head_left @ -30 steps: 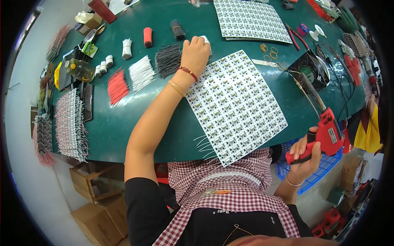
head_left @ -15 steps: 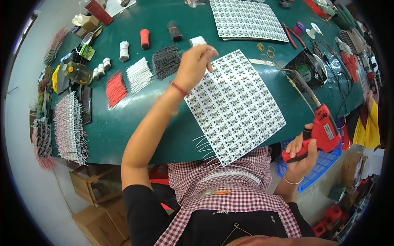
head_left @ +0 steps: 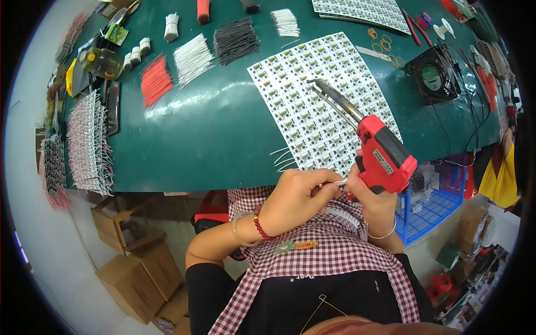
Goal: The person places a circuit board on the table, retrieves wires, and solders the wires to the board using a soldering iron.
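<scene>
A sheet of white circuit boards (head_left: 290, 106), covered in rows of small parts, lies at the table's near edge. My left hand (head_left: 296, 196) is closed at its near corner, pinching thin white wires (head_left: 341, 182) between thumb and forefinger. Right beside it, my right hand (head_left: 375, 204) grips the handle of a red soldering gun (head_left: 385, 153). The gun's metal tip points away from me, over the middle of the sheet. My right fingertips are close to the wire ends; whether they touch is unclear. Several white wires (head_left: 283, 159) stick out from the sheet's left edge.
Piles of red wires (head_left: 156, 81), white wires (head_left: 193, 58) and black wires (head_left: 237, 40) lie left of the sheet, with a smaller white wire pile (head_left: 285, 23) behind it. A black fan (head_left: 432, 75) stands at right. More board sheets (head_left: 363, 12) lie at the back.
My left hand has come from the sheet's far side to its near edge and now pinches white wires. My right hand has brought the soldering gun leftward over the sheet. The view has shifted.
</scene>
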